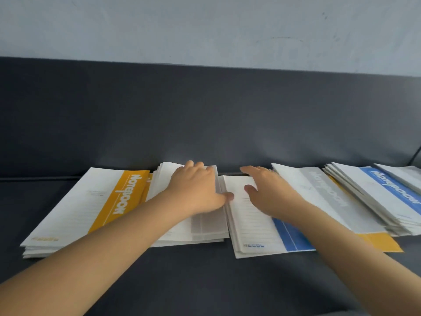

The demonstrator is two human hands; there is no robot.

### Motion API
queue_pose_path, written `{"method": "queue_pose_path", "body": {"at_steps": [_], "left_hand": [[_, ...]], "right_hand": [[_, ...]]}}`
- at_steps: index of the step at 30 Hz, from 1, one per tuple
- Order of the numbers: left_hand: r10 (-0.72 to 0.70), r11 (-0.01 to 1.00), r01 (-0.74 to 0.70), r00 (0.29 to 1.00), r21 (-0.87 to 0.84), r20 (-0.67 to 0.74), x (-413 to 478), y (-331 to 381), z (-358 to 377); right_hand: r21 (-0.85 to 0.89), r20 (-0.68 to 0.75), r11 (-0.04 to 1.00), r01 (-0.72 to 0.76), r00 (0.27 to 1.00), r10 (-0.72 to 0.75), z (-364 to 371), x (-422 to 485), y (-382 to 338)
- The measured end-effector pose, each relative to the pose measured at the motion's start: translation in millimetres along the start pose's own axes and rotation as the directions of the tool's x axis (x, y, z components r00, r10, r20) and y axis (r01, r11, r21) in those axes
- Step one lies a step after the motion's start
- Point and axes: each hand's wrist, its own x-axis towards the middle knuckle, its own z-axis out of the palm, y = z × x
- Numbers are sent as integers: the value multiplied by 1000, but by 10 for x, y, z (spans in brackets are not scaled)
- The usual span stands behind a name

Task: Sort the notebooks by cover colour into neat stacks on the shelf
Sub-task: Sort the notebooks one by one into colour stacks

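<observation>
Dark shelf [205, 270], notebooks [200, 229] under hands [196, 190].

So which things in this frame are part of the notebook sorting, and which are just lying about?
Part of the job:
yellow-banded stack
grey-banded stack under the left hand
blue-banded notebook under the right hand
grey-banded notebook lying across a yellow one
blue-banded stack
far-right grey notebook

Lying about:
dark cable at the right edge
</observation>
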Motion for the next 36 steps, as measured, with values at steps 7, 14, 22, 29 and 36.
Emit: {"method": "queue_pose_path", "body": {"at_steps": [7, 14, 22, 29, 36], "left_hand": [[65, 879, 21, 984, -476, 164, 231, 934, -33], [44, 852, 17, 994, -524, 104, 412, 1578, 84], [-150, 573, 181, 982, -800, 115, 475, 1831, 148], [-320, 157, 127, 945, -979, 72, 391, 1689, 100], [-351, 124, 198, 925, -972, 144, 244, 1447, 75]], "right_hand": [[-155, 18, 968, -197, 979, 202, -423, -180, 1069], [-107, 28, 968, -229, 972, 233, -552, -300, 1603], [59, -12, 991, -124, 992, 125, -496, -304, 1649], [158, 61, 987, -43, 998, 34, -455, -360, 1481], [342, 109, 939, -50, 994, 13, -473, -314, 1145]]}}
